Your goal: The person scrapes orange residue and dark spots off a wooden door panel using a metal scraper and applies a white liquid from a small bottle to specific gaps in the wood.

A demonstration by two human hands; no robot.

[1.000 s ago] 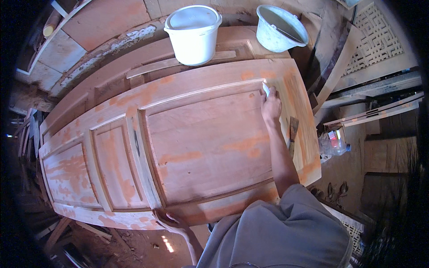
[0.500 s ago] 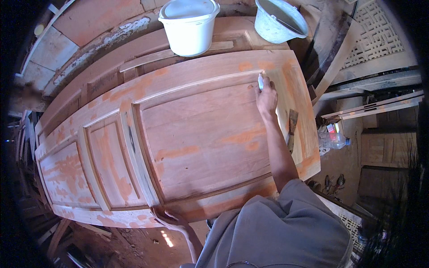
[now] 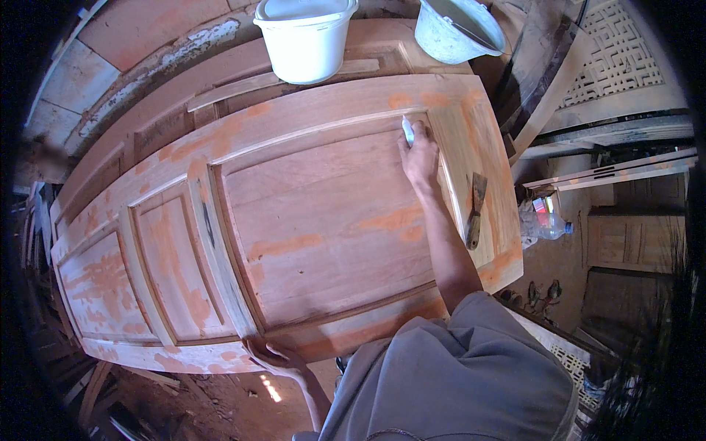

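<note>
A wooden panel door (image 3: 331, 220) with orange filler patches lies flat in front of me. At the far right corner of its largest panel, my right hand (image 3: 421, 158) is closed around a small white, pointed piece (image 3: 408, 131), pressed against the moulding; I cannot make out exactly what kind it is. My left hand (image 3: 278, 359) rests on the near edge of the door, fingers stretched over the rim beside a cross rail, holding nothing. A putty knife (image 3: 476, 213) lies on the right end of the door, beside my right forearm.
A white lidded bucket (image 3: 305, 48) and a grey bucket (image 3: 456, 33) stand on another door (image 3: 147, 125) behind. A plastic bottle (image 3: 548, 226) is off the right end. Carved lattice panels (image 3: 614, 62) lean at the far right; scrap wood (image 3: 95, 389) lies at lower left.
My right hand has slid a little left along the far moulding with the white piece, uncovering more of the putty knife. My left hand stays on the near edge. The view has shifted slightly.
</note>
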